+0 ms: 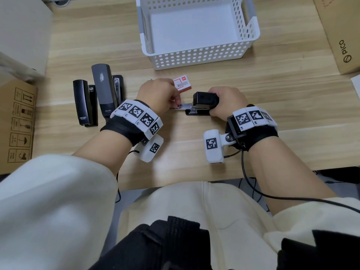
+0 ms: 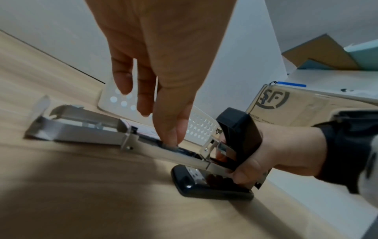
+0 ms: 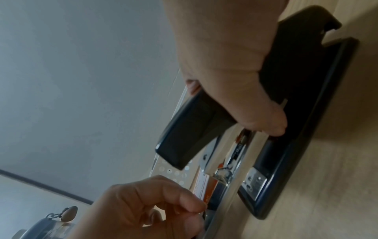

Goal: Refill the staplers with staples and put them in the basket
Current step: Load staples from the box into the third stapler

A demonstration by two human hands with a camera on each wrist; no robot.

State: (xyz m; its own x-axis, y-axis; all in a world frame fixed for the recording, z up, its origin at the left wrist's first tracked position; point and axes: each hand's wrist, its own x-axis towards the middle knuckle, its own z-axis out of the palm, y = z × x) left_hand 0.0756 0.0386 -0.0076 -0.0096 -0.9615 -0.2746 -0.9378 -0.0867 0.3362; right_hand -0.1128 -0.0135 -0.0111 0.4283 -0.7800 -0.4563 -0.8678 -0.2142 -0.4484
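Note:
A black stapler (image 1: 203, 102) lies opened on the wooden table, its metal magazine (image 1: 184, 106) slid out to the left. My right hand (image 1: 224, 99) grips its raised black top (image 2: 239, 127) above the base (image 2: 206, 184). My left hand (image 1: 176, 104) pinches a short strip of staples (image 2: 170, 146) with thumb and forefinger, down in the magazine channel (image 2: 85, 131). A red-and-white staple box (image 1: 183, 83) sits just behind the left hand. The white perforated basket (image 1: 196, 57) stands further back, with nothing in it.
Three more black and grey staplers (image 1: 85, 103) (image 1: 104, 88) (image 1: 118, 84) lie side by side at the left. Cardboard boxes flank the table at the left (image 1: 17, 123) and far right (image 1: 339, 36). The table's front edge runs near my lap.

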